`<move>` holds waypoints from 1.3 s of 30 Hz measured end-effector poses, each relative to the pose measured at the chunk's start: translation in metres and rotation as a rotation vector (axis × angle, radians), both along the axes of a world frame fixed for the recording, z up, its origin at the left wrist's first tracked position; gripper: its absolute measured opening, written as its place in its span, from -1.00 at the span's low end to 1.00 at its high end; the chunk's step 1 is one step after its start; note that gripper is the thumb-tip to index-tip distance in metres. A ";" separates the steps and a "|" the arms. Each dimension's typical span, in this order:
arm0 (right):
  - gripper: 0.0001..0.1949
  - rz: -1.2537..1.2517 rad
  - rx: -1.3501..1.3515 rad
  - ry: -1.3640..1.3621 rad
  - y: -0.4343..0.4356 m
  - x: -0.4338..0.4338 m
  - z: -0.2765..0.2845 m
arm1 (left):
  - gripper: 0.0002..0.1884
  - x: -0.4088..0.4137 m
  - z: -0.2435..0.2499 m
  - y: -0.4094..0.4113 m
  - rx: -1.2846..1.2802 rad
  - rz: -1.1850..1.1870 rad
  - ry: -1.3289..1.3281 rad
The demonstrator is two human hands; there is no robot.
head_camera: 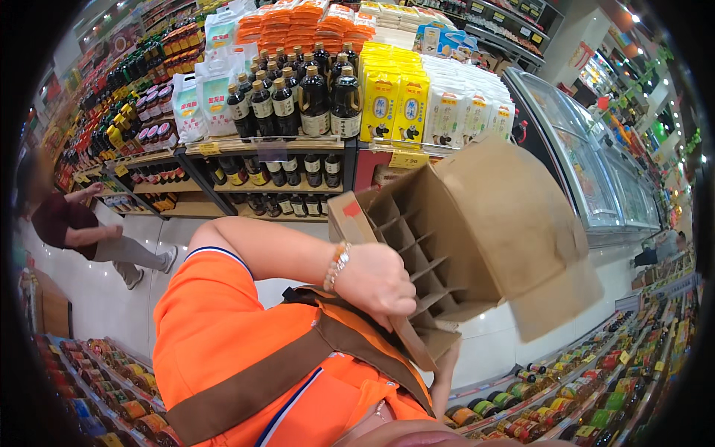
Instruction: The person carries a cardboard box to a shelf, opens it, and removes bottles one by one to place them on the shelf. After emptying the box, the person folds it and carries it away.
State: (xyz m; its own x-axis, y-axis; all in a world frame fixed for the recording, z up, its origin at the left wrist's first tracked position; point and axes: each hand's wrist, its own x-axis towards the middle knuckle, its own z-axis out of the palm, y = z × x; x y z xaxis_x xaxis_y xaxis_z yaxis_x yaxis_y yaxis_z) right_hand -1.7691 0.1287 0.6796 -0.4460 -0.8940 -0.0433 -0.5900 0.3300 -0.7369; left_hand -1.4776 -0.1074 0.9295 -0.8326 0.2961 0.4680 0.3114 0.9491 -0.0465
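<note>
My left hand (377,279), with a beaded bracelet at the wrist, is closed on the near edge of an open cardboard box (503,223). Tilted on its side, the box shows its inside towards me, with a grid of cardboard dividers (416,251); no bottles show in the visible cells. Its large flaps stick out to the right. Part of my right forearm (446,377) shows below the box, while the right hand is hidden behind it. Beyond the box, dark sauce bottles (315,100) and yellow packets (394,95) stand on a display shelf.
A person in a dark red top (67,223) stands at the left. Glass-topped freezers (581,151) run along the right. Wooden lower shelves (201,208) hold more bottles, and racks of bottles (564,391) lie behind me at both lower corners. Tiled floor (489,355) shows between them.
</note>
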 end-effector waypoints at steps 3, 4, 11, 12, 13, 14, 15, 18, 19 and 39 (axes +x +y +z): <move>-0.45 -0.256 -0.330 -0.312 -0.011 0.026 0.056 | -0.57 0.002 -0.009 0.012 0.017 0.037 -0.047; -0.43 -0.316 -0.440 -0.494 -0.012 0.033 0.067 | -0.57 0.000 -0.009 0.014 0.019 0.022 -0.028; -0.60 -0.206 -0.232 -0.779 -0.025 0.065 0.028 | -0.62 0.009 -0.012 0.028 0.039 0.037 0.031; -0.60 -0.184 -0.178 -0.779 -0.025 0.068 0.021 | -0.63 0.011 -0.014 0.028 0.034 0.049 0.038; -0.61 -0.163 -0.133 -0.777 -0.026 0.068 0.015 | -0.63 0.011 -0.015 0.029 0.029 0.058 0.043; -0.62 -0.144 -0.091 -0.773 -0.026 0.070 0.009 | -0.64 0.014 -0.016 0.030 0.026 0.067 0.044; -0.62 -0.129 -0.052 -0.770 -0.027 0.070 0.003 | -0.64 0.014 -0.014 0.030 0.058 0.042 0.062; -0.64 -0.071 0.032 -0.745 -0.030 0.067 -0.011 | -0.63 0.011 -0.009 0.034 0.072 0.060 0.055; -0.65 -0.053 0.055 -0.739 -0.030 0.068 -0.016 | -0.61 0.013 -0.005 0.035 0.076 0.075 0.038; -0.77 0.200 0.467 -0.645 0.070 0.016 -0.116 | -0.56 0.008 0.001 0.047 0.086 0.068 -0.174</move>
